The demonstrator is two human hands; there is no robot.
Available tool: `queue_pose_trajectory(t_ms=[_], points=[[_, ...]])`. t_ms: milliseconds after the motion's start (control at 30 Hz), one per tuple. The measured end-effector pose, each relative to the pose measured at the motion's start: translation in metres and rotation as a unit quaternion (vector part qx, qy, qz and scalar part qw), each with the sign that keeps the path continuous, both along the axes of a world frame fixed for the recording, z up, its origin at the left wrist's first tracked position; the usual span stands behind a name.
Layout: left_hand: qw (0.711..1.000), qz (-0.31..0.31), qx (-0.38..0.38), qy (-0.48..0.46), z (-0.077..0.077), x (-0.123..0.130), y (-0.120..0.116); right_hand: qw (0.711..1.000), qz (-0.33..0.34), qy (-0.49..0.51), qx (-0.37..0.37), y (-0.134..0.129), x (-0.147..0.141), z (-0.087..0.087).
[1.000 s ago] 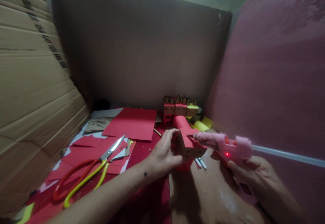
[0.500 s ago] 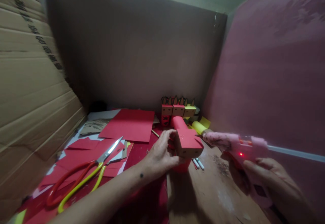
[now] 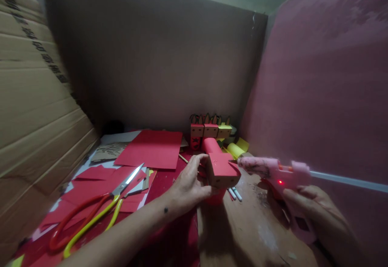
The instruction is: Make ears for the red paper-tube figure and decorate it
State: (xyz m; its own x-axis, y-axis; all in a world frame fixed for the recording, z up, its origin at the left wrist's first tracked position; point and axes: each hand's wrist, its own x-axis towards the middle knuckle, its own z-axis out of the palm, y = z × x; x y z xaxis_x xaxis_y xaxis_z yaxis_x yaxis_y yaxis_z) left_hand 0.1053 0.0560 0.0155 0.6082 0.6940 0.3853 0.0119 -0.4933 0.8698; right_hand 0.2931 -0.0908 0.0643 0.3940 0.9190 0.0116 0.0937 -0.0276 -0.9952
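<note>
My left hand (image 3: 194,182) grips a red paper and cardboard figure (image 3: 223,164), with a box-shaped head and a red tube body below it. Its top is red, and the brown front edge carries small dark dots. Wrapped around a pink glue gun (image 3: 275,170), my right hand (image 3: 315,206) holds it level on the right. A red light glows on the glue gun, and a pale glue stick (image 3: 348,181) sticks out of its back. The nozzle is at the right edge of the red top; whether it touches cannot be made out.
Open scissors (image 3: 112,198) lie on red paper scraps (image 3: 97,190) at the left. Behind them is a red sheet (image 3: 151,150). Several finished-looking figures (image 3: 210,130) stand at the back, near a yellow paper roll (image 3: 235,150). Markers (image 3: 237,194) lie beyond the held figure. Cardboard (image 3: 36,129) walls the left side.
The whole view has shifted slightly, so most things sit a little further left. Both hands keep their hold, and the glue gun's nozzle stays by the right edge of the red top.
</note>
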Motion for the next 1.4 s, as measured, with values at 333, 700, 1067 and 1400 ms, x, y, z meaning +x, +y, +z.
queue_pose_trajectory(t_ms=[333, 700, 1067, 1400], points=[[1.000, -0.021, -0.006, -0.006, 0.004, -0.001, -0.002, 0.999, 0.010, -0.030, -0.003, 0.002, 0.002, -0.005], [1.000, -0.004, -0.023, -0.005, 0.006, 0.000, -0.004, 0.999, -0.005, -0.053, -0.006, -0.001, 0.000, 0.000], [0.999, -0.009, -0.036, -0.011, 0.009, 0.001, -0.006, 0.997, -0.016, -0.067, -0.022, -0.004, 0.008, -0.005], [0.998, 0.015, -0.061, 0.003, 0.015, 0.001, -0.008, 0.998, -0.032, -0.045, -0.011, -0.007, 0.009, -0.005]])
